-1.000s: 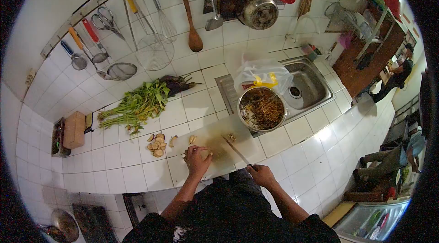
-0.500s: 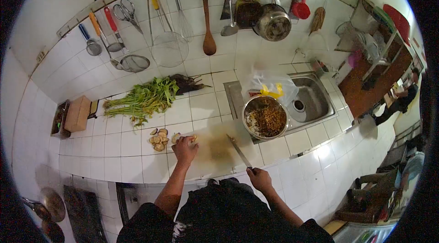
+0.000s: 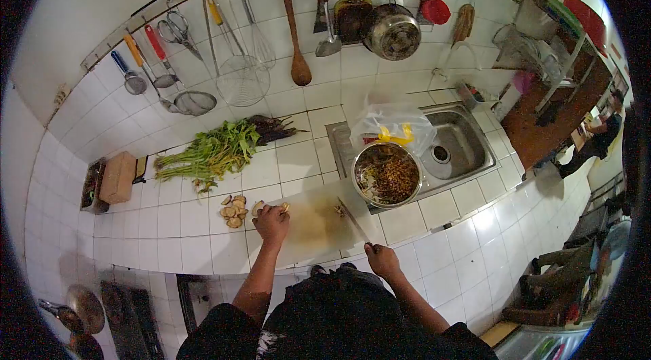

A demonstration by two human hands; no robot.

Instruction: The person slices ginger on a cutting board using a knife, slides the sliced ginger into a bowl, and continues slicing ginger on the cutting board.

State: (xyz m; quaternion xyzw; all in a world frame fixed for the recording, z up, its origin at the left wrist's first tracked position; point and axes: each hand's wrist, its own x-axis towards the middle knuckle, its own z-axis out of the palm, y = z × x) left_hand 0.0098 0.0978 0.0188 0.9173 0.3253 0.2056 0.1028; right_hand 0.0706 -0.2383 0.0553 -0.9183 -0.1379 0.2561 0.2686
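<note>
My right hand (image 3: 383,260) is closed round the handle of a knife (image 3: 352,220), whose blade lies over the right part of the cutting board (image 3: 314,234). Small scraps (image 3: 339,210) sit beside the blade tip. My left hand (image 3: 272,222) is at the board's left end, fingers bent down at pale slices (image 3: 285,207); what its fingertips grip is hidden. Just left of the board is a pile of sliced vegetable (image 3: 234,211). Behind the board's right end stands a metal bowl (image 3: 386,175) of brown food pieces.
Leafy greens (image 3: 213,153) and dark eggplants (image 3: 271,128) lie at the back of the counter. A plastic bag (image 3: 397,123) is by the sink (image 3: 461,143). Utensils and pans (image 3: 392,31) hang on the wall. Two people are in the distance at right.
My left hand has moved left and back over the board, from its front part to the slices at its left end. The knife stays in my right hand. The view has shifted slightly.
</note>
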